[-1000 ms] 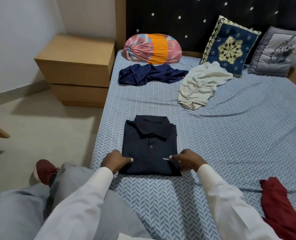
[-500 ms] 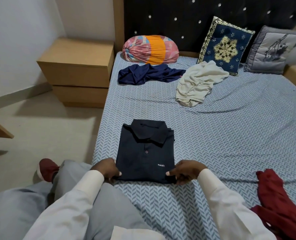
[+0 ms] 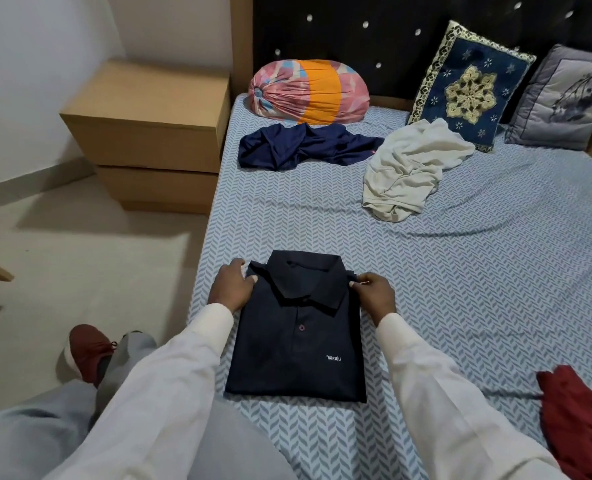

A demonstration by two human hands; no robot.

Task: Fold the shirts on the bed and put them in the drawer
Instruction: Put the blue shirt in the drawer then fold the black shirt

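The folded polo shirt (image 3: 298,344) lies on the bed (image 3: 460,271), its long axis running straight away from the person, hem nearest. At its far corners the left hand (image 3: 232,289) curls round one shoulder edge; the right hand (image 3: 374,294) pinches the other. The drawer unit (image 3: 149,133) stands beyond the left hand, leftward, nearer that hand.
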